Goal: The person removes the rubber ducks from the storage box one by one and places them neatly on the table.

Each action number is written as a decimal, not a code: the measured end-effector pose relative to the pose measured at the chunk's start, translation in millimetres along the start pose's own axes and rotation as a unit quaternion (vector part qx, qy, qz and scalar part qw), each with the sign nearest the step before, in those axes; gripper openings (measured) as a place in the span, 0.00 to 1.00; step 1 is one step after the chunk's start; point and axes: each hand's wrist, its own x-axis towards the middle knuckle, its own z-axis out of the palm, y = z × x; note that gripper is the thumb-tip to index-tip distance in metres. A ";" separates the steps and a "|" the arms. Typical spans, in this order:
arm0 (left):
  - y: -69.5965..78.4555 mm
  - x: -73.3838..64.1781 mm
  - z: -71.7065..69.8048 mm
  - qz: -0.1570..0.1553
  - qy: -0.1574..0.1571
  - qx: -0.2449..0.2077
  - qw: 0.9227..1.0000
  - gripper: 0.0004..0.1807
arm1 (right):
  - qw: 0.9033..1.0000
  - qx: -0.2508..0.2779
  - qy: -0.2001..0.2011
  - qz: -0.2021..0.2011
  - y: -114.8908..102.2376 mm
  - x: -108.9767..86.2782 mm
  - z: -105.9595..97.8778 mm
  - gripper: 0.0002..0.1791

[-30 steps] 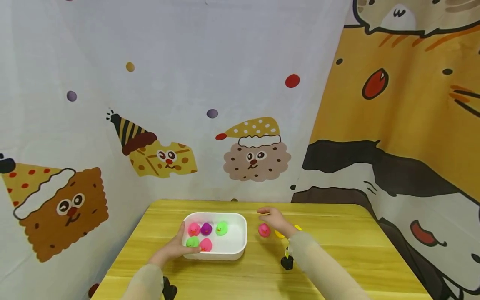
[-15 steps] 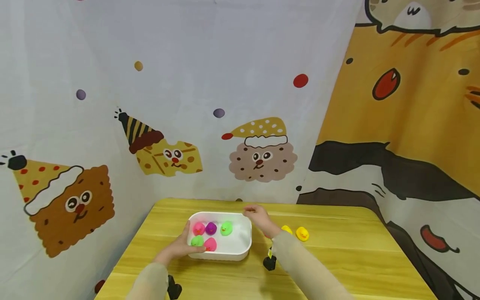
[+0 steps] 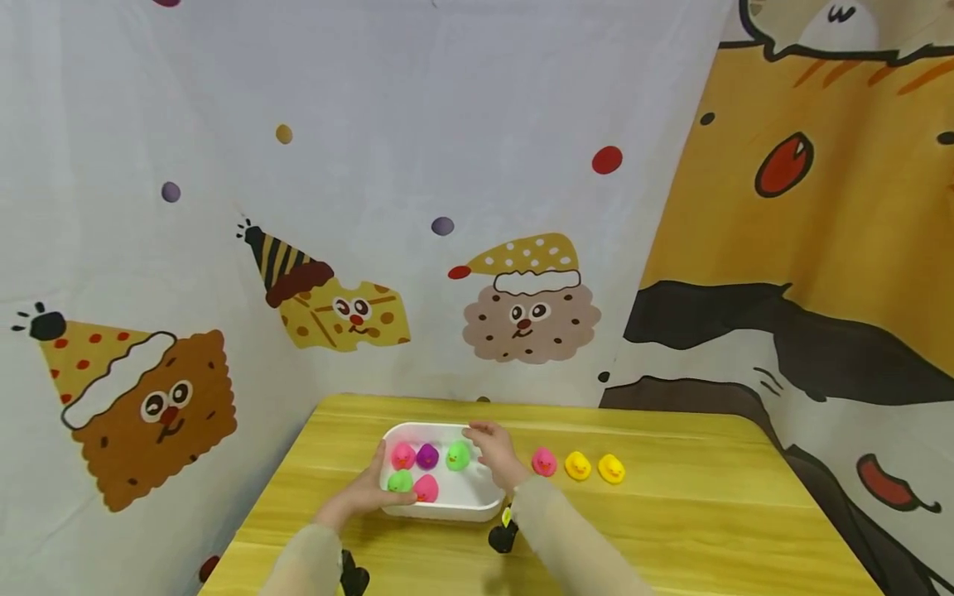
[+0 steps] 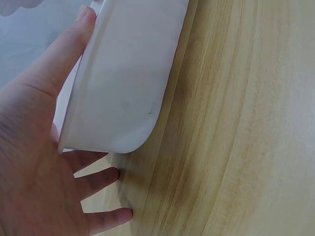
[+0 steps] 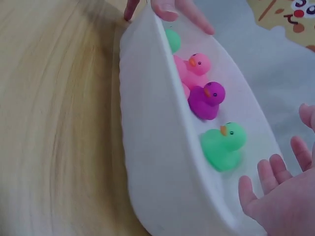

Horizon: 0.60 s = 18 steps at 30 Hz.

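A white plastic tub (image 3: 447, 511) stands on the wooden table, holding several rubber ducks. Inside are a purple duck (image 5: 206, 101), a green duck (image 5: 224, 147), a second green duck (image 3: 400, 481) and two pink ones, a rear pink duck (image 3: 403, 455) and a front pink duck (image 3: 426, 488). My left hand (image 3: 365, 490) grips the tub's left end, thumb along the front rim and fingers spread around the end wall. At the right end, my right hand (image 3: 498, 455) hovers over the rim with relaxed, spread fingers and nothing in them, near the first green duck.
Right of the tub, a pink duck (image 3: 544, 462) and two yellow ones, a nearer yellow duck (image 3: 577, 465) and an outer yellow duck (image 3: 611, 469), sit in a row on the table (image 3: 671, 513). A printed cloth (image 3: 358, 149) hangs behind the table's back edge.
My right hand has moved left from above the table ducks to the tub's right end, uncovering the row of ducks. My left hand keeps its grip. The head view has shifted slightly.
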 end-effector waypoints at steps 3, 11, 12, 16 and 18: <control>3.4 -0.8 -0.7 -0.005 0.002 -0.001 1.000 0.71 | 1.000 -0.010 0.018 -0.006 5.1 0.4 3.6 0.25; 5.3 -2.6 0.2 -0.011 0.004 0.007 1.000 0.70 | 0.996 -0.080 0.025 -0.023 11.8 3.6 10.0 0.22; 4.9 -2.9 0.5 -0.010 0.004 0.009 1.000 0.70 | 0.995 -0.093 0.022 -0.027 13.3 3.8 10.4 0.23; 3.8 -1.7 1.9 -0.012 0.004 0.014 1.000 0.70 | 0.990 -0.133 0.005 -0.041 18.8 3.0 10.6 0.25; 4.3 -0.1 1.7 -0.016 0.004 0.009 1.000 0.69 | 0.990 -0.135 -0.007 -0.041 19.8 1.8 11.0 0.26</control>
